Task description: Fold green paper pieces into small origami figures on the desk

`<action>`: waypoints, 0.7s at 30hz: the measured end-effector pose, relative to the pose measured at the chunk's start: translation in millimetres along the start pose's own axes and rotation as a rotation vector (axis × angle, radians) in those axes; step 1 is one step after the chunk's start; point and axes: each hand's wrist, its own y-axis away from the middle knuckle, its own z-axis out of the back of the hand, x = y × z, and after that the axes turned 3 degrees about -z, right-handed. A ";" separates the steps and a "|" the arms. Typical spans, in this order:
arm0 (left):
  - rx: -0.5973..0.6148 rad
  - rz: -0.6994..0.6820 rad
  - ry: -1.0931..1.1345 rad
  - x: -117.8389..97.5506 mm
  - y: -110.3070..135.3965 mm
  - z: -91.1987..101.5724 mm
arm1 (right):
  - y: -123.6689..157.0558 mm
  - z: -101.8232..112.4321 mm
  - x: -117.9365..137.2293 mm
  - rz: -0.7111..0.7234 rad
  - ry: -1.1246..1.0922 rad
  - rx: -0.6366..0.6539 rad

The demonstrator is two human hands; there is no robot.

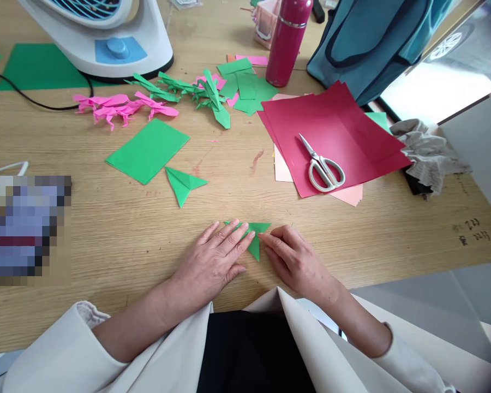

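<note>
A small green folded paper triangle (pixel 257 238) lies on the wooden table (pixel 118 234) near the front edge. My left hand (pixel 215 261) lies flat with fingers stretched over the triangle's left part, pressing it down. My right hand (pixel 294 261) rests beside it, fingers together, fingertips touching the triangle's right edge. Another green folded piece (pixel 183 184) and a flat green sheet (pixel 147 150) lie further back to the left.
Red sheets (pixel 343 136) with white-handled scissors (pixel 322 165) lie at the right. Pink folded figures (pixel 120 107) and green ones (pixel 196 87) lie at the back, with a white fan (pixel 102 38), a magenta bottle (pixel 288 41), a blue bag (pixel 372 38) and a crumpled cloth (pixel 427 153).
</note>
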 end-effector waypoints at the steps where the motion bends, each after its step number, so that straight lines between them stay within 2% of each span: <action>1: 0.001 0.003 -0.005 -0.8 -0.7 0.5 | 0.5 0.1 0.0 0.004 0.004 -0.002; 10: -0.008 0.018 -0.078 -7.4 -4.4 -0.4 | 3.0 -3.4 -4.0 -0.012 -0.083 -0.095; 21: 0.039 0.000 -0.115 -7.9 -5.0 0.0 | 3.6 -3.3 -4.1 -0.019 -0.091 -0.112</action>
